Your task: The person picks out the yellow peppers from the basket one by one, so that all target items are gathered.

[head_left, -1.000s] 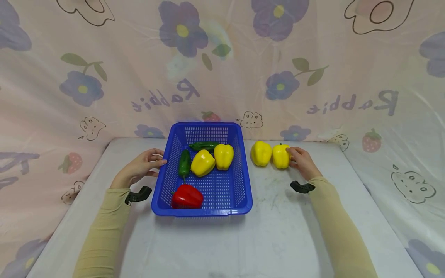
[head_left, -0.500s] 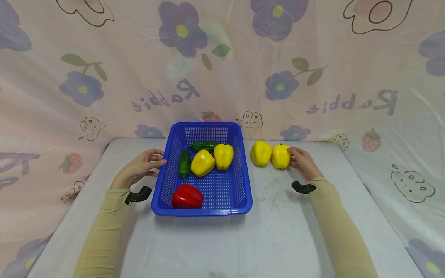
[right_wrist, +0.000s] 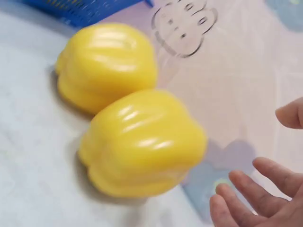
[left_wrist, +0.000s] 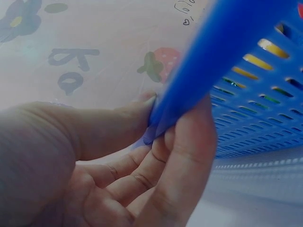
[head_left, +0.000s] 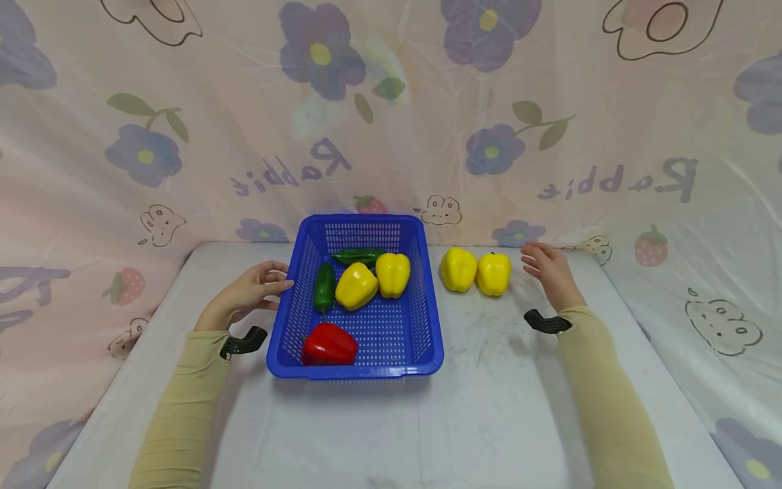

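A blue plastic basket (head_left: 391, 339) stands on the table, its left rim pinched between the thumb and fingers of my left hand (head_left: 249, 293); the left wrist view shows the rim (left_wrist: 189, 75) between them. Inside the basket lie two yellow bell peppers (head_left: 357, 286), two long green peppers (head_left: 324, 287) and a red bell pepper (head_left: 330, 343). To the basket's right, two more yellow bell peppers (head_left: 459, 269) sit side by side on the table. My right hand (head_left: 552, 275) is just right of the outer yellow bell pepper (head_left: 493, 274), apart from it, fingers spread and holding nothing.
The white table (head_left: 476, 421) ends at the back against a printed fabric curtain (head_left: 391, 122), which also hangs at both sides. Black wrist mounts (head_left: 548, 322) project inward from both sleeves.
My right hand has let go of the outer yellow bell pepper and moved away to the right. That pepper stays beside the other one. My left hand and the basket have not visibly moved.
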`<state>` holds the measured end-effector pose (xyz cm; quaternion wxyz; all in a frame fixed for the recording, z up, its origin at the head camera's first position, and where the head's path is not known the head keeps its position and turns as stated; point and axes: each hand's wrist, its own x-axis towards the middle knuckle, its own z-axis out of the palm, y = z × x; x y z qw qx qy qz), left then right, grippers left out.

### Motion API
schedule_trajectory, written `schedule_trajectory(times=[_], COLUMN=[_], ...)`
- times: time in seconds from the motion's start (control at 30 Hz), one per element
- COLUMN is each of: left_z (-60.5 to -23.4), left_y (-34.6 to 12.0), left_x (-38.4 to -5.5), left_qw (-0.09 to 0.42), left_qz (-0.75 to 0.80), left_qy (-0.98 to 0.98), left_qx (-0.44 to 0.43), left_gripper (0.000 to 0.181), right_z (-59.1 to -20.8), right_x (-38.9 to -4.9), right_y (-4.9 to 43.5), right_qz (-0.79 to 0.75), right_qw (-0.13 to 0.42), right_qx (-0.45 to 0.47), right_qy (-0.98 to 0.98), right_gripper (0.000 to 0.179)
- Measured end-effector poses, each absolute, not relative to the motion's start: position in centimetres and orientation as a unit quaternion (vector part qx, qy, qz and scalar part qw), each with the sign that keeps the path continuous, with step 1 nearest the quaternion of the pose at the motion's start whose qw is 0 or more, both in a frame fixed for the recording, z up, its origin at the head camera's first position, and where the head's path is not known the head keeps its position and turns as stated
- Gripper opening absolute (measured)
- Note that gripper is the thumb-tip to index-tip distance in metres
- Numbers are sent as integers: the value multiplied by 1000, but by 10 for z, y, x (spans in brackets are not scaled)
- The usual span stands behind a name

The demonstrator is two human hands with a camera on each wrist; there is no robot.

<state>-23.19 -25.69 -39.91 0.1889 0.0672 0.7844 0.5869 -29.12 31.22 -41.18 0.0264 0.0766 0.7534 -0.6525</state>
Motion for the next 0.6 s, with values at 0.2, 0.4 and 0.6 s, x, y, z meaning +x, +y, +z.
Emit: schedule_trajectory(times=[0.2, 0.4, 0.6], left_z=[-398, -400, -400], left_y=[-257, -257, -257], left_x=[-232, -233, -233], left_qw=[188, 187, 185], left_qz=[585, 581, 577], left_qy=[786, 789, 793], left_qx=[65, 62, 60], left_gripper=[54, 53, 53], right_z=[-390, -369, -361], right_x=[-287, -280, -277], right_y=[302, 280, 255], right_qz=[-695, -725, -705], right_qw=[-3, -13, 1], right_qx=[40, -20, -80], right_qy=[718, 688, 705], right_gripper=[58, 57, 51])
